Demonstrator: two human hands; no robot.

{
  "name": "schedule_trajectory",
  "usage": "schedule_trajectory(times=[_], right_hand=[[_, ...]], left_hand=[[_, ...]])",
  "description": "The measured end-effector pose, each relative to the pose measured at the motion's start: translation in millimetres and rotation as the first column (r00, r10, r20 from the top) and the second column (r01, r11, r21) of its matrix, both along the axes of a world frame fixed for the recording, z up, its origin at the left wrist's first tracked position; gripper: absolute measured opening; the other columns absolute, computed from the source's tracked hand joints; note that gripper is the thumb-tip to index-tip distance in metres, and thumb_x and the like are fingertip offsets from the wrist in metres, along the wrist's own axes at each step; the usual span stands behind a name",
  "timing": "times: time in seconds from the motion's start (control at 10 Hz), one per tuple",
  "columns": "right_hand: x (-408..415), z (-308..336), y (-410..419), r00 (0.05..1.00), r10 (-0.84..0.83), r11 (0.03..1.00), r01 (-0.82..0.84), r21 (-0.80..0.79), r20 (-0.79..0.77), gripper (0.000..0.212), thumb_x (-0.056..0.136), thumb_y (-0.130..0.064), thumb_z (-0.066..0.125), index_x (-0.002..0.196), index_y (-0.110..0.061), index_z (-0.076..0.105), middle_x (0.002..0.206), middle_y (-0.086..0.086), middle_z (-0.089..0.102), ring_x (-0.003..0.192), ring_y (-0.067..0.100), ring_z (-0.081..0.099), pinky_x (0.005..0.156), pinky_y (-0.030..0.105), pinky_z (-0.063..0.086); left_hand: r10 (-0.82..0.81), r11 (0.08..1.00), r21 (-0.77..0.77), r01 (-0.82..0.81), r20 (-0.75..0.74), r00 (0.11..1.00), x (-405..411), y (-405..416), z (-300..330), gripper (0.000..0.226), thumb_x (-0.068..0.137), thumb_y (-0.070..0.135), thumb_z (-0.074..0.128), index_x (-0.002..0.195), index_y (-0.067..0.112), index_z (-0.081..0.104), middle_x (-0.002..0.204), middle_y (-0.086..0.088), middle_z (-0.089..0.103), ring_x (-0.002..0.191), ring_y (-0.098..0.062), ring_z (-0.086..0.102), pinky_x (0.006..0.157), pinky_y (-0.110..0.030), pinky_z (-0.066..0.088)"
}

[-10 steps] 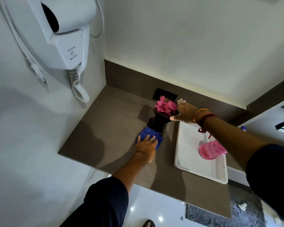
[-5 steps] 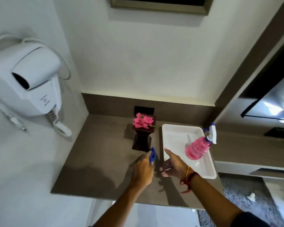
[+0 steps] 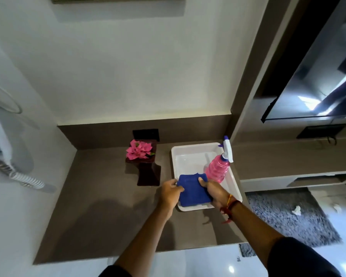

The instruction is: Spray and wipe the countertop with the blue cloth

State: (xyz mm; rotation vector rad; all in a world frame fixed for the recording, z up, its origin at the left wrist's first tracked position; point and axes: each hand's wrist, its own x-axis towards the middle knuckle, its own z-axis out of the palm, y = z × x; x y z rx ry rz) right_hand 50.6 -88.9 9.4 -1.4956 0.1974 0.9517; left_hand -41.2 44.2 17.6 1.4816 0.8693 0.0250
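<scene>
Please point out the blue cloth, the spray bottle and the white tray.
blue cloth (image 3: 194, 191), head view, middle of the fold.
spray bottle (image 3: 218, 168), head view, pink body.
white tray (image 3: 188, 147), head view, far rim.

Both hands (image 3: 190, 191) grip the blue cloth (image 3: 194, 191) — over the white tray (image 3: 188, 150).

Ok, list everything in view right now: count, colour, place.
folded blue cloth: one, blue, over the tray's near end, held by both hands
white plastic tray: one, white, right part of the counter
pink spray bottle: one, pink with white trigger, in the tray
pink flower on a dark wooden stand: one, left of the tray
brown countertop: one, brown
grey rug: one, floor at right
left hand: grips the cloth's left edge
right hand: grips its right edge
</scene>
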Motion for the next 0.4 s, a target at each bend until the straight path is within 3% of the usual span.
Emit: schedule_trajectory(times=[0.1, 0.2, 0.3, 0.4], right_hand=[[14, -10, 0, 0.977, 0.156, 0.965, -0.120, -0.231, 0.144, 0.019, 0.097, -0.019, 0.053, 0.110, -0.008, 0.061, 0.104, 0.011, 0.067, 0.093, 0.024, 0.064, 0.088, 0.040, 0.051], [15, -24, -1, 0.931, 0.313, 0.891, -0.218, -0.398, 0.190, 0.034, 0.094, -0.012, 0.052, 0.129, -0.010, 0.054, 0.120, 0.012, 0.063, 0.111, 0.029, 0.061, 0.096, 0.039, 0.050], [15, -17, -6, 0.857, 0.425, 0.827, -0.237, -0.511, 0.290, 0.031, 0.091, -0.005, 0.047, 0.120, -0.009, 0.056, 0.114, 0.013, 0.064, 0.109, 0.032, 0.061, 0.097, 0.042, 0.050], [19, 6, -1, 0.784, 0.496, 0.811, -0.266, -0.521, 0.373, 0.035, 0.095, -0.007, 0.043, 0.129, -0.005, 0.051, 0.126, 0.016, 0.059, 0.119, 0.034, 0.055, 0.104, 0.041, 0.042]], left_hand=[[-0.043, 0.928, 0.360, 0.098, -0.157, 0.987, 17, -6, -17, 0.015, 0.079, 0.004, 0.069, 0.093, 0.005, 0.070, 0.094, -0.014, 0.075, 0.082, -0.028, 0.070, 0.073, -0.042, 0.062], [-0.102, 0.758, 0.605, 0.245, -0.260, 0.960, 24, -17, -25, 0.018, 0.082, 0.018, 0.066, 0.097, 0.009, 0.067, 0.096, -0.010, 0.073, 0.082, -0.026, 0.068, 0.071, -0.037, 0.061], [-0.140, 0.595, 0.712, 0.373, -0.365, 0.920, 30, -23, -21, 0.020, 0.091, 0.022, 0.056, 0.107, 0.012, 0.064, 0.105, -0.010, 0.071, 0.091, -0.028, 0.069, 0.077, -0.041, 0.061], [-0.138, 0.530, 0.777, 0.339, -0.315, 0.939, 38, -26, -2, 0.016, 0.095, 0.019, 0.051, 0.107, 0.015, 0.061, 0.106, -0.009, 0.070, 0.093, -0.027, 0.068, 0.075, -0.041, 0.061]])
